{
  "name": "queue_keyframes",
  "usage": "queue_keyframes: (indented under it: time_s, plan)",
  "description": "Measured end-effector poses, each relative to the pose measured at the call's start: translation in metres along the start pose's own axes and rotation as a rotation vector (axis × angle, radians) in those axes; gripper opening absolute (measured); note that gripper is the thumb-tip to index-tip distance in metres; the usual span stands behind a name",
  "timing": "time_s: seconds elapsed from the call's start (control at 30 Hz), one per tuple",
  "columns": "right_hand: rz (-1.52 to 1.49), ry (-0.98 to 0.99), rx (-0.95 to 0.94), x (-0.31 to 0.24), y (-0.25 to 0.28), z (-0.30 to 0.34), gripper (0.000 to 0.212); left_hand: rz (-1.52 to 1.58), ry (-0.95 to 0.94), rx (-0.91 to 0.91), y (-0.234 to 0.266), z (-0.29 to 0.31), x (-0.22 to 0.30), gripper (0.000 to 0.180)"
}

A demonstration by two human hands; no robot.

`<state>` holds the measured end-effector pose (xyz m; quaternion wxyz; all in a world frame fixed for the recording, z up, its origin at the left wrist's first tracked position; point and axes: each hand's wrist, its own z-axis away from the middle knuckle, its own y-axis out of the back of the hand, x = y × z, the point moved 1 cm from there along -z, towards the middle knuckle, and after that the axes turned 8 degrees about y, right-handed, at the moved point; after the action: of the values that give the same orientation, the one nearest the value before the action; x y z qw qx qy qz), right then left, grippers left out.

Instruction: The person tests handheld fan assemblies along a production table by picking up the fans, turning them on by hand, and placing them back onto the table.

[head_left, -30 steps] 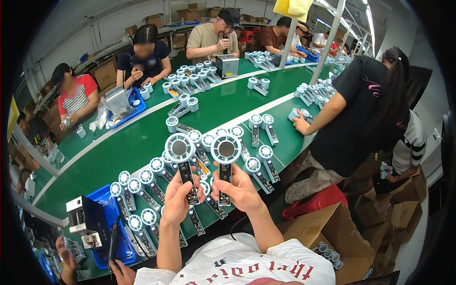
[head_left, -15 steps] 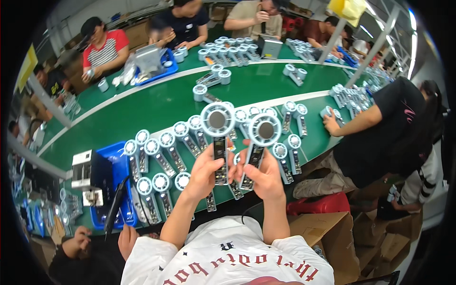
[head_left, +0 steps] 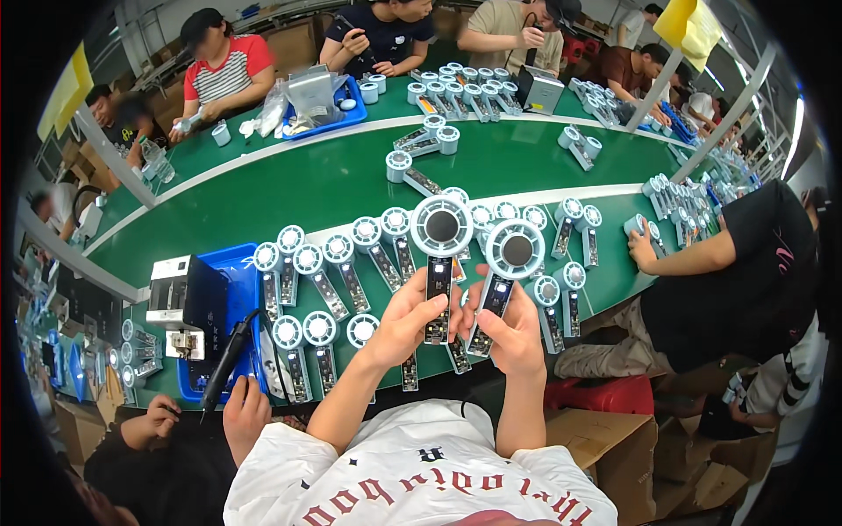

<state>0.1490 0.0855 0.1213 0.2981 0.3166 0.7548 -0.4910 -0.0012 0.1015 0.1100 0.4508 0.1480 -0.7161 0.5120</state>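
Head view: I hold one light-blue fan-shaped unit in each hand, above the near bench. My left hand [head_left: 408, 320] grips the left unit [head_left: 438, 265] by its handle, thumb across the front, fingers behind. My right hand [head_left: 511, 329] grips the right unit [head_left: 501, 291] likewise; its handle leans, foot toward the left. Both round heads point away from me, each a spoked ring about a dark disc. Handles are uncovered at the front: dark circuit boards, with a small bright patch near the top of each. Heads sit side by side, right one slightly nearer me; cannot tell whether they touch.

Near bench [head_left: 605, 285], green: similar units [head_left: 309, 259] lie in rows to the left of my hands. A pair of units [head_left: 570, 279] lies just to the right, others partly hidden behind what I hold. Further left, a blue tray [head_left: 245, 270] bears a black-and-white box [head_left: 189, 298]; a black pen-like tool [head_left: 228, 361] lies slantwise at its near right side. Near left, a co-worker's hand [head_left: 248, 414] rests close to that tool; contact unclear.

Far side, beyond a white strip: more units [head_left: 398, 164] on the green surface. Right: a person in black [head_left: 745, 280] reaches to other units.
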Motion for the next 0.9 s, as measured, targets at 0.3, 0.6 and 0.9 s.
queue_keyframes:
  time_s: [0.3, 0.6, 0.9]
  plan:
    - [-0.007, -0.022, -0.013, 0.0030, 0.0031, -0.0030, 0.051, 0.017, -0.025, -0.054, 0.0049, -0.0007, -0.0018, 0.033]
    - [-0.040, -0.032, -0.002, 0.0039, 0.0027, -0.0047, 0.052, -0.006, -0.031, -0.061, 0.0069, -0.0021, -0.0011, 0.032]
    - [-0.014, -0.033, -0.015, 0.0043, 0.0030, -0.0028, 0.054, -0.051, -0.014, 0.015, 0.0009, 0.0002, 0.0009, 0.041]
